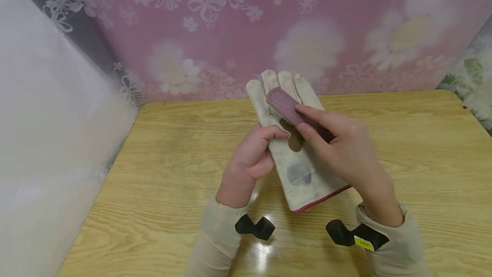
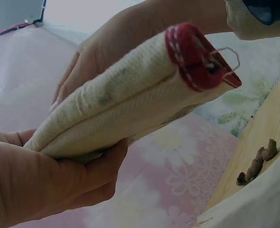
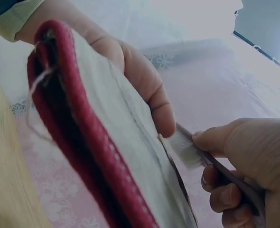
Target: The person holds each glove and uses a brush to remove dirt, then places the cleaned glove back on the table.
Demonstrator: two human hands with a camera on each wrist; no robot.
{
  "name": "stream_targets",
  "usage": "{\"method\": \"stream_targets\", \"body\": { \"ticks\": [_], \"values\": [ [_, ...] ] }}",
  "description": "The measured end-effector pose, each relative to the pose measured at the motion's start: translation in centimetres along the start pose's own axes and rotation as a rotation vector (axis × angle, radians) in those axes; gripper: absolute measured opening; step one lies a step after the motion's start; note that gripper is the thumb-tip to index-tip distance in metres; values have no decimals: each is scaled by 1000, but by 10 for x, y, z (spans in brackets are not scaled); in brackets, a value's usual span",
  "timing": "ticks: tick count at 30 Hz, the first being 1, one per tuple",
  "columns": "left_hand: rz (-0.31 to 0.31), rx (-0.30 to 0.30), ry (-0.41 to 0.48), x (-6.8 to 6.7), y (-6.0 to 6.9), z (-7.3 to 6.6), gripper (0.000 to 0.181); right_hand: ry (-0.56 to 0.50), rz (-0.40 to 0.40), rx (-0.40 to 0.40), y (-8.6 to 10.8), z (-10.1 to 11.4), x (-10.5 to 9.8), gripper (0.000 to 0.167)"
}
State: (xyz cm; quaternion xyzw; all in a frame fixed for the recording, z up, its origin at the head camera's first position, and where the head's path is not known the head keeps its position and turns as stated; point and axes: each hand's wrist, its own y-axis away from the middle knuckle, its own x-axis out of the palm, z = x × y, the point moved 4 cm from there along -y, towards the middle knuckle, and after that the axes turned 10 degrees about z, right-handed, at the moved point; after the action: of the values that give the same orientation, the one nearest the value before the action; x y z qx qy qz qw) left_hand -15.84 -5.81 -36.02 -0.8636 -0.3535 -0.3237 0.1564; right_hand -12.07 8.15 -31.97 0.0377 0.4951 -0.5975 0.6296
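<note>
A cream cloth glove (image 1: 281,155) with a red-trimmed cuff is held above the table, fingers pointing away. It has a brown patch (image 1: 295,141) on its face and a grey smudge (image 1: 300,173) near the cuff. My left hand (image 1: 251,153) grips its left edge, thumb on top. Between thumb and fingers, my right hand (image 1: 346,146) pinches a mauve brush (image 1: 283,104) with a dotted back, over the glove. In the right wrist view, pale bristles (image 3: 187,152) face the glove; whether they touch it, I cannot tell. A loose thread (image 2: 232,54) hangs at the cuff.
The wooden table (image 1: 173,170) stands against a pink floral backdrop (image 1: 230,33), with a white sheet (image 1: 50,119) at the left. In the left wrist view, a lumpy brown object (image 2: 257,164) lies on the table beside a whitish cloth-like thing (image 2: 258,204).
</note>
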Motion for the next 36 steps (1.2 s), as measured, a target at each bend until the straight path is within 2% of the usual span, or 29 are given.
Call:
{"method": "stream_targets", "body": {
  "ticks": [3, 6, 19, 25, 29, 33, 36],
  "values": [
    [2, -2, 0, 1, 1, 0, 50, -8, 25, -12, -1, 1, 3, 41],
    [4, -2, -3, 2, 1, 0, 51, -13, 27, 35, -1, -3, 5, 40],
    [35, 12, 10, 8, 5, -3, 52, -10, -107, 171, 3, -30, -12, 36],
    [32, 14, 10, 8, 8, -4, 46, 18, -132, 189, 6, -42, -18, 34],
    [25, 18, 14, 7, 8, -6, 43, 38, -144, 230, 8, -48, -21, 34],
    [40, 27, 22, 6, 8, -9, 47, 56, -149, 290, 11, -49, -26, 36],
    [52, 30, 33, 6, 9, -10, 53, 54, -160, 283, 11, -44, -29, 36]
  ]
}}
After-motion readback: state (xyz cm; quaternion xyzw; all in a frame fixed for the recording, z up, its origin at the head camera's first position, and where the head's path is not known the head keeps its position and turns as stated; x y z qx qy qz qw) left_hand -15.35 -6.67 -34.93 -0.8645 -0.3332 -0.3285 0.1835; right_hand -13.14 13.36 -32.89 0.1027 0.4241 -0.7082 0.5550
